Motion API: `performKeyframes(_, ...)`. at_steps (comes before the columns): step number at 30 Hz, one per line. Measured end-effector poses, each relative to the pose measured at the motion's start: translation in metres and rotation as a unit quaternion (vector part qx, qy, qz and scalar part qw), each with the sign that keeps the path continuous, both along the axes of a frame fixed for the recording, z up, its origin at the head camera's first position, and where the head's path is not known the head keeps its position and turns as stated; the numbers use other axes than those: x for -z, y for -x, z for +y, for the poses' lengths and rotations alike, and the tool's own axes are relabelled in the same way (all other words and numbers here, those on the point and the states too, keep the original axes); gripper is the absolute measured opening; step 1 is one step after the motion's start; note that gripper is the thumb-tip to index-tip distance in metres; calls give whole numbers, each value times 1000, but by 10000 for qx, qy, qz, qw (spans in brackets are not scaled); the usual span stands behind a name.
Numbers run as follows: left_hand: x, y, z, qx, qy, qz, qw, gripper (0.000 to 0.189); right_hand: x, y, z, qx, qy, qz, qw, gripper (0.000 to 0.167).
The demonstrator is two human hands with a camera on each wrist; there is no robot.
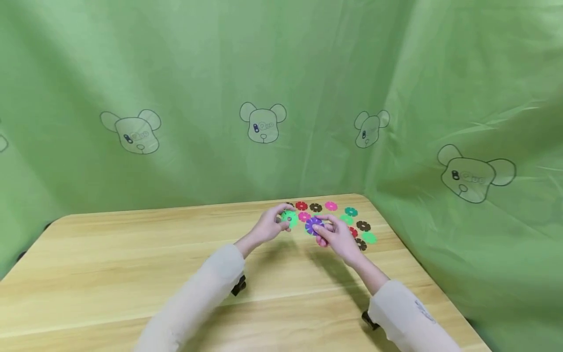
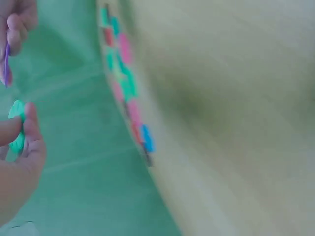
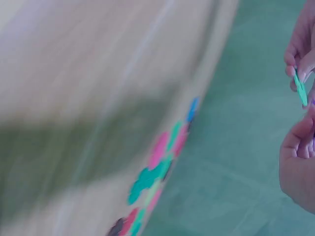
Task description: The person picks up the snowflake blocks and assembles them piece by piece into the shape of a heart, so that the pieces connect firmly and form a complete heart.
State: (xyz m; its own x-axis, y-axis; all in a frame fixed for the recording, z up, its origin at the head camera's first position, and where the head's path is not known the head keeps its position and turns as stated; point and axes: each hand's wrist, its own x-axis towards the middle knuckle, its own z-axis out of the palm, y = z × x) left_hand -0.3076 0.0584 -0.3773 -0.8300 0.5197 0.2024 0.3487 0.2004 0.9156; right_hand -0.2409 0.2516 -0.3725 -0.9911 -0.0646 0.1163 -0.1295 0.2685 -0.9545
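Thumb and fingers of my left hand [image 1: 266,227] pinch a bright green notched plastic disc [image 1: 288,216], held above the table. To its right, my right hand [image 1: 342,240] grips a purple notched disc [image 1: 313,225] by its lower right side. The two discs are apart, with a small gap between them. In the left wrist view the green disc [image 2: 17,109] appears tilted nearly edge-on, and the purple disc [image 2: 7,64] is a thin line. The right wrist view has the green disc [image 3: 300,89] edge-on; the purple one is mostly hidden by my right hand [image 3: 298,172].
Several loose discs lie at the table's far right corner, among them a red disc [image 1: 301,206], a brown disc [image 1: 363,226], a teal disc [image 1: 351,211] and a pink disc [image 1: 331,206]. A green curtain [image 1: 198,166] hangs behind and right of the wooden table [image 1: 132,274].
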Motion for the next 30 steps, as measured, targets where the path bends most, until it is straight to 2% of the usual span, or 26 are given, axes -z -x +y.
performKeyframes(3, -13, -10, -5, -54, -303, 199, 9993, 40, -11, -5, -9, 121, 474, -15, 9988, 42)
performKeyframes(9, -30, -35, -16, -44, -709, 1057, 9919, 37, -28, -18, -27, 106, 1013, -89, 9948, 42)
performKeyframes(12, -33, -44, -22, -153, -758, 1646, 9833, 35, -34, -25, -33, 41, 1088, -116, 9940, 42)
performKeyframes(15, -36, -51, -27, -348, -636, 2318, 9701, 33, -39, -30, -37, -101, 1085, -89, 9940, 43)
performKeyframes(18, -37, -56, -30, -427, -585, 2820, 9567, 30, -41, -33, -40, -266, 1030, -37, 9943, 43)
performKeyframes(24, -39, -64, -34, -455, -705, 3324, 9394, 28, -43, -39, -43, -500, 970, 79, 9940, 43)
performKeyframes(30, -40, -67, -36, -512, -834, 3670, 9251, 28, -47, -41, -50, -616, 1176, -27, 9911, 42)
